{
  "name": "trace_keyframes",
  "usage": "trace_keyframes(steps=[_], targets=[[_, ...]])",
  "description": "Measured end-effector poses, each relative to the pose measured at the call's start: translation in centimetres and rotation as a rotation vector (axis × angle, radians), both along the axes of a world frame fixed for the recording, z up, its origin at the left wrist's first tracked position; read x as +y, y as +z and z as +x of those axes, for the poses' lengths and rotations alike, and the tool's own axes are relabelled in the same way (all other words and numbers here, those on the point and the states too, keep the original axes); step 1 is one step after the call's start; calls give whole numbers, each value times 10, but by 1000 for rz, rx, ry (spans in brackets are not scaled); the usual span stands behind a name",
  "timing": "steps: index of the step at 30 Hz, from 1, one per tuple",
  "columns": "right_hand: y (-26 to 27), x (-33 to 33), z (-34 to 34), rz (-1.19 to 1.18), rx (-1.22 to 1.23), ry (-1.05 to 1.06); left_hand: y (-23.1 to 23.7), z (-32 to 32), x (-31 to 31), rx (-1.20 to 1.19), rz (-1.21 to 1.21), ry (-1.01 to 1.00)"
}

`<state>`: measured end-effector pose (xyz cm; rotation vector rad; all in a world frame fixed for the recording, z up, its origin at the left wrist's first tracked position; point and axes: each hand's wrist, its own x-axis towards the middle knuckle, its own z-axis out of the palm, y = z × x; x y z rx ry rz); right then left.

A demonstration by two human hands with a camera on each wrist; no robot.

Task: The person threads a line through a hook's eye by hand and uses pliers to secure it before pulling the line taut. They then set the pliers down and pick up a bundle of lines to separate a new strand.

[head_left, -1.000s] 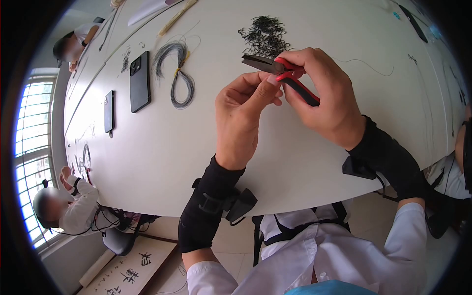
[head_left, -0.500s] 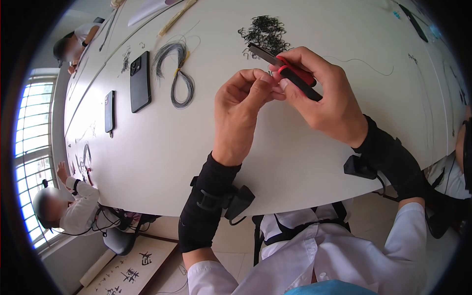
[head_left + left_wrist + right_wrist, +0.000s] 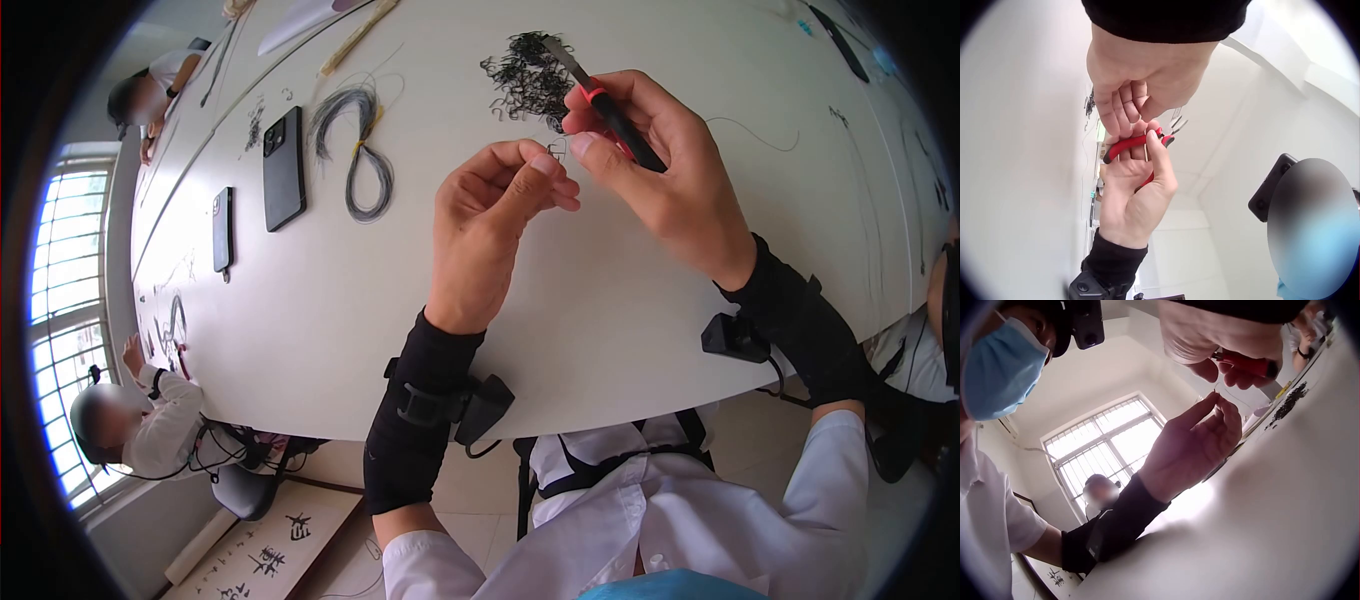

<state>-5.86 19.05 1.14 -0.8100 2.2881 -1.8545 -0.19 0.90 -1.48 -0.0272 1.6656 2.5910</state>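
My left hand (image 3: 490, 215) pinches a small bent piece of wire (image 3: 557, 150) between thumb and forefinger; its angled end stands up past the fingertips. To the right, my right hand (image 3: 665, 165) grips pliers (image 3: 628, 125) with red and black handles, their nose pointing up and left over a heap of small dark bent wire pieces (image 3: 525, 75). The left wrist view shows the jaws of the pliers (image 3: 1138, 142) spread apart, near the wire but not around it. In the right wrist view, the left fingertips (image 3: 1216, 403) are just below the right hand.
Left on the white table (image 3: 330, 310) lie a tied bundle of grey wire (image 3: 372, 185), a large dark phone (image 3: 285, 168) and a smaller one (image 3: 222, 230). A loose wire strand (image 3: 755, 128) curves at the right. Two other people sit at the table's left side.
My right hand has drawn the pliers away from the left fingers, up and right, and turned their nose upward. The left hand stays almost in place, the bent wire now showing.
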Motion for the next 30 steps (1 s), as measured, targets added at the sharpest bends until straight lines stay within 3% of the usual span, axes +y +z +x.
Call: trace_keyframes(steps=[3, 6, 15, 30], targets=[[-5, -4, -4, -115, 36, -66, 1, 1, -1, 1, -44, -46], [6, 4, -4, -2, -149, 103, -1, 1, -1, 5, -50, -76], [3, 3, -3, 42, -154, 87, -1, 0, 1, -9, -30, -74], [3, 3, -1, 143, 25, 26, -2, 1, 2, 14, -77, 23]])
